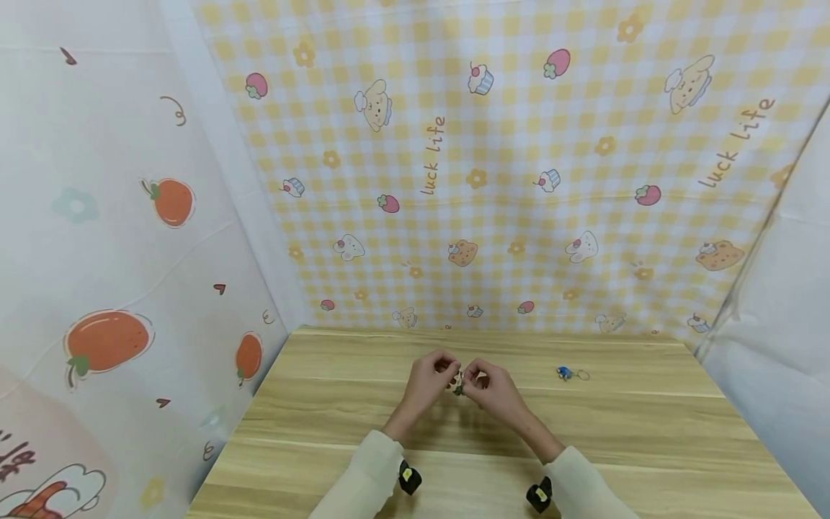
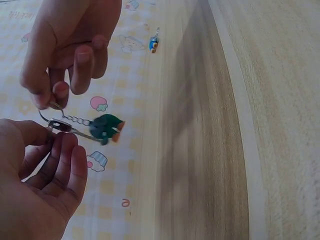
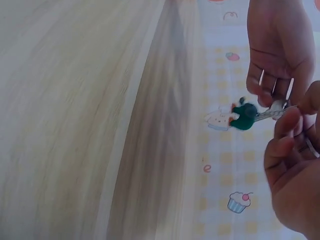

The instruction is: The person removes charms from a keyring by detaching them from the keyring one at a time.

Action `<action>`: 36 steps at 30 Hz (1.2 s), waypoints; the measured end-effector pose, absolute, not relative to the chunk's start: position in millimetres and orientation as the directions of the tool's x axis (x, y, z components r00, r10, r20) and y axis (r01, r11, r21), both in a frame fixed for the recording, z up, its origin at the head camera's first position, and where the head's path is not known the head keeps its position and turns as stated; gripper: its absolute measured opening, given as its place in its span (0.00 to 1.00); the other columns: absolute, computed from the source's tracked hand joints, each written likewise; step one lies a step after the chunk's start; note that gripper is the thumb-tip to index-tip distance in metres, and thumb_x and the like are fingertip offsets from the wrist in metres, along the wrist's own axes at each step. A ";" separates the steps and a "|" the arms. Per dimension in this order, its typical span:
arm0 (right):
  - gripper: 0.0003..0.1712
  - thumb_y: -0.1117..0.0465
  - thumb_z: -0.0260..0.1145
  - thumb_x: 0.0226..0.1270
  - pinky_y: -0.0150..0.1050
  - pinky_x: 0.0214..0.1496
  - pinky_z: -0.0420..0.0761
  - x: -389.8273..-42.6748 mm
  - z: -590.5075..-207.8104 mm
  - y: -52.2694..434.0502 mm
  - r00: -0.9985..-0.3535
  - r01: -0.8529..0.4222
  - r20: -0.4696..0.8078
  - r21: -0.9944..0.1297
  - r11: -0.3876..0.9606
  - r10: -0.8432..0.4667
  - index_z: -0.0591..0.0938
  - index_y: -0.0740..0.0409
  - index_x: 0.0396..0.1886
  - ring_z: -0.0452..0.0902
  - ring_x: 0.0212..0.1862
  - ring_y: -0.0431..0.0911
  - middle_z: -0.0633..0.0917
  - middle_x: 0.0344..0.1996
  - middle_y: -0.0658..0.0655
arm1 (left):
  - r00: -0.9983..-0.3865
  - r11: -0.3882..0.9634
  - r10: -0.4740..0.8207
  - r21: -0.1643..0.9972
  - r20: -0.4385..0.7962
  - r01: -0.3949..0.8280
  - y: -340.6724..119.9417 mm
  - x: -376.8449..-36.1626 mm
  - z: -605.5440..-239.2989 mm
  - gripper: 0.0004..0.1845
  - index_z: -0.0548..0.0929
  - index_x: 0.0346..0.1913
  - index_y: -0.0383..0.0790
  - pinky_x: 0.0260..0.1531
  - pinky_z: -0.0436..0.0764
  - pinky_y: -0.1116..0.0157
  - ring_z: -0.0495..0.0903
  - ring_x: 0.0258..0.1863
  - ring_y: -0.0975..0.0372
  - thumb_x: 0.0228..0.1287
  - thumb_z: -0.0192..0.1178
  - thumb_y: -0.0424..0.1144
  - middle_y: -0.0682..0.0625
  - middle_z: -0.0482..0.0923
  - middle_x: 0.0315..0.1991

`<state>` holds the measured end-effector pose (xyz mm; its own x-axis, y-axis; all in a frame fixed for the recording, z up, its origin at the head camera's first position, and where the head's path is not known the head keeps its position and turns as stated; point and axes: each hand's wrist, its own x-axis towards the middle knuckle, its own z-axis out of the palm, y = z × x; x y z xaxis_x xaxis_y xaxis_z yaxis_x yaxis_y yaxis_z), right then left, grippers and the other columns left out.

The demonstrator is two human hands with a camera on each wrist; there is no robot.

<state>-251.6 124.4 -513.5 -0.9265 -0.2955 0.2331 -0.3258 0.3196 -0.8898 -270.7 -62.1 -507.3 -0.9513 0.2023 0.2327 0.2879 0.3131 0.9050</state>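
At the lower centre of the head view, the left hand [image 1: 428,382] and the right hand [image 1: 493,386] meet above the wooden table [image 1: 324,432], both pinching one small keychain [image 1: 457,382] between curled fingertips. In the left wrist view, at the middle left of the frame, its metal ring [image 2: 50,112] and short chain [image 2: 77,119] lead to a dark green charm [image 2: 105,127] with an orange tip. A second, blue keychain [image 1: 565,373] lies on the table to the right, well apart from the hands. On the yellow checked backdrop [image 1: 519,216] the words "luck life" appear twice, at upper centre and upper right.
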 end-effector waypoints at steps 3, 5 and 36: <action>0.05 0.72 0.66 0.69 0.31 0.25 0.73 -250.6 -514.6 129.0 -0.879 -0.447 0.358 -0.849 0.283 -0.314 0.82 0.58 0.38 0.70 0.24 0.35 0.82 0.32 0.55 | -0.948 0.315 0.218 0.903 0.230 0.292 -63.4 -270.2 -506.6 0.07 0.89 0.45 0.40 0.33 0.86 0.69 0.84 0.32 0.65 0.78 0.64 0.39 0.48 0.88 0.37; 0.10 0.75 0.66 0.66 0.30 0.27 0.73 -251.3 -516.5 131.7 -0.848 -0.512 0.427 -0.813 0.277 -0.312 0.82 0.55 0.36 0.71 0.25 0.35 0.82 0.32 0.53 | -0.942 0.303 0.240 0.903 0.237 0.304 -64.2 -270.6 -506.1 0.06 0.89 0.45 0.41 0.33 0.87 0.67 0.83 0.32 0.65 0.78 0.64 0.39 0.47 0.88 0.38; 0.05 0.64 0.63 0.81 0.31 0.20 0.70 -253.1 -519.3 141.3 -0.901 -0.419 0.359 -0.866 0.272 -0.244 0.83 0.57 0.41 0.67 0.19 0.34 0.83 0.33 0.58 | -0.888 0.343 0.373 0.849 0.270 0.403 -54.3 -269.1 -502.7 0.03 0.88 0.44 0.38 0.35 0.84 0.71 0.81 0.34 0.70 0.75 0.65 0.33 0.46 0.87 0.40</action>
